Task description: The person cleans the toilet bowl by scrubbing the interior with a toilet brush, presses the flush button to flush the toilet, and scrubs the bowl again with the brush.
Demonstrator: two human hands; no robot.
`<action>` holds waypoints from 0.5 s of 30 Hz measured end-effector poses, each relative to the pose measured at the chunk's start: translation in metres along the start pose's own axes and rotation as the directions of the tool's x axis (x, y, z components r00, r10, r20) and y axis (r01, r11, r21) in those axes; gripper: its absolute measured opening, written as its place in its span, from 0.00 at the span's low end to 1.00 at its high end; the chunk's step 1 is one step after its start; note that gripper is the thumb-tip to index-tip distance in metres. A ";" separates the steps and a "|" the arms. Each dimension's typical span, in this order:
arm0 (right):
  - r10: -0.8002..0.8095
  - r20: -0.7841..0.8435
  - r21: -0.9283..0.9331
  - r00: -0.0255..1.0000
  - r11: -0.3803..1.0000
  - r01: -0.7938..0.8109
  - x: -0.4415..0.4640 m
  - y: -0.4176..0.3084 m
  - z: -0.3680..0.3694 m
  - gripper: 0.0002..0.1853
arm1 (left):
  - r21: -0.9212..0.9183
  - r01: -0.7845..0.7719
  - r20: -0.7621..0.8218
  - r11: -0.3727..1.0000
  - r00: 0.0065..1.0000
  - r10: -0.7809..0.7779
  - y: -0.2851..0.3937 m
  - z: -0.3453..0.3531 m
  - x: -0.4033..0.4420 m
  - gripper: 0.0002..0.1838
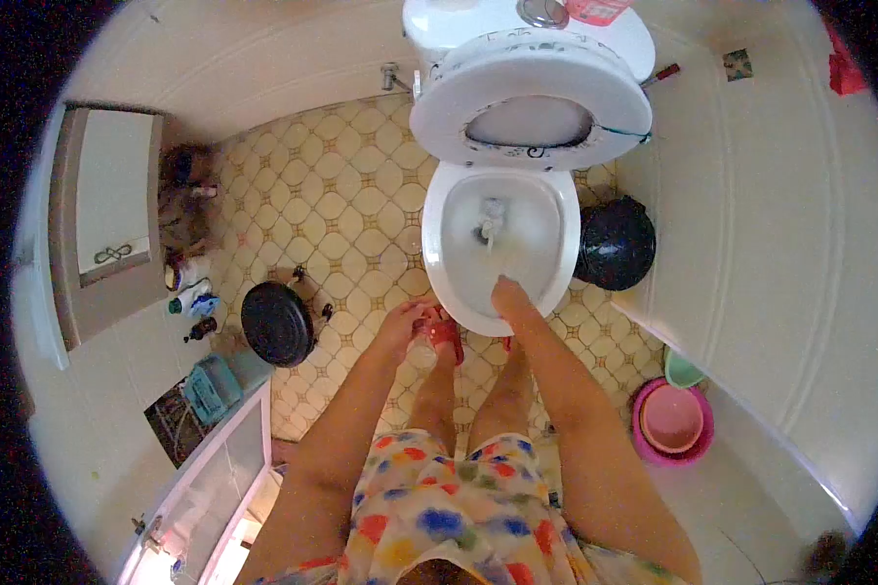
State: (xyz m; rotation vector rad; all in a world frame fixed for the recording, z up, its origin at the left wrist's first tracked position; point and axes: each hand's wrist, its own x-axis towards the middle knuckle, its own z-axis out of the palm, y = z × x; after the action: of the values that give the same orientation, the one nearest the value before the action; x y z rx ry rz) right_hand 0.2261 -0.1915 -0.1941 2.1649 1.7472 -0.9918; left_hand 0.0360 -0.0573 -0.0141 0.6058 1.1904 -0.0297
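Observation:
Over the front of the toilet bowl, my right hand is closed, its fingers mostly hidden from above. A white toilet brush reaches from it toward the drain at the back of the bowl; its handle is faint against the white porcelain. My left hand hangs left of the bowl's front rim, above my foot in a red sandal. Its fingers are loosely bent and apart, with nothing visible held. The toilet seat and lid stand raised against the tank.
A black bin stands right of the toilet. A round black stool is on the tiled floor at left, near several bottles. Pink basins lie at right. A cabinet hangs on the left wall.

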 end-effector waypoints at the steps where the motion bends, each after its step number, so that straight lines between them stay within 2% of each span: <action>1: 0.028 -0.043 0.031 0.999 0.999 -0.027 -0.010 -0.007 0.005 0.11 | -0.012 0.009 -0.005 1.000 1.000 -0.010 0.005 0.003 -0.004 0.12; 3: -0.162 0.001 -0.244 0.987 0.957 0.157 -0.019 -0.011 0.010 0.11 | -0.031 0.032 -0.050 0.999 0.998 -0.033 0.002 0.007 0.000 0.12; 4: -0.176 0.045 -0.238 0.983 0.954 0.182 -0.018 -0.015 -0.005 0.10 | -0.042 0.043 -0.075 0.998 0.996 -0.046 0.001 0.008 0.002 0.12; 6: -0.208 0.134 -0.218 0.969 0.948 0.233 -0.008 -0.025 -0.059 0.09 | -0.052 0.012 -0.001 0.999 1.000 -0.012 0.004 0.011 0.001 0.13; 8: -0.137 0.092 -0.260 0.986 0.953 0.157 0.016 -0.018 -0.076 0.06 | -0.078 -0.003 0.026 0.997 1.000 0.005 0.005 0.013 0.002 0.13; 9: -0.021 0.145 -0.070 0.989 0.997 0.032 0.036 -0.012 -0.080 0.07 | -0.097 -0.003 0.020 0.995 1.000 0.005 0.004 0.014 0.004 0.13; 10: 0.093 0.196 0.324 0.976 0.933 -0.154 0.040 -0.012 -0.082 0.07 | -0.116 -0.002 0.014 0.993 1.000 0.003 0.003 0.013 0.004 0.13; 11: 0.205 0.243 0.652 0.948 0.689 -0.316 0.043 -0.011 -0.084 0.07 | -0.114 -0.011 0.009 0.993 1.000 0.012 0.000 0.012 0.005 0.13; 12: 0.289 0.331 0.922 0.898 0.103 -0.373 0.031 -0.010 -0.097 0.07 | -0.114 -0.022 0.008 0.993 1.000 0.023 -0.005 0.012 0.008 0.13; 13: 0.299 0.448 0.816 0.843 -0.521 -0.249 0.019 -0.005 -0.107 0.07 | -0.114 -0.035 0.012 0.993 0.999 0.036 -0.010 0.012 0.012 0.13; 15: 0.224 0.401 0.591 0.888 -0.804 -0.064 -0.017 0.004 -0.118 0.08 | -0.046 -0.034 0.060 0.998 0.998 0.037 -0.019 0.006 0.021 0.15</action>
State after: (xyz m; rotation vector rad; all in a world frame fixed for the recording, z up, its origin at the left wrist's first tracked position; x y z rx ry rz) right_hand 0.2733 -0.1437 -0.0949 2.5343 -1.5883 -3.2348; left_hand 0.0430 -0.0696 -0.0388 0.5826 1.1185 0.0091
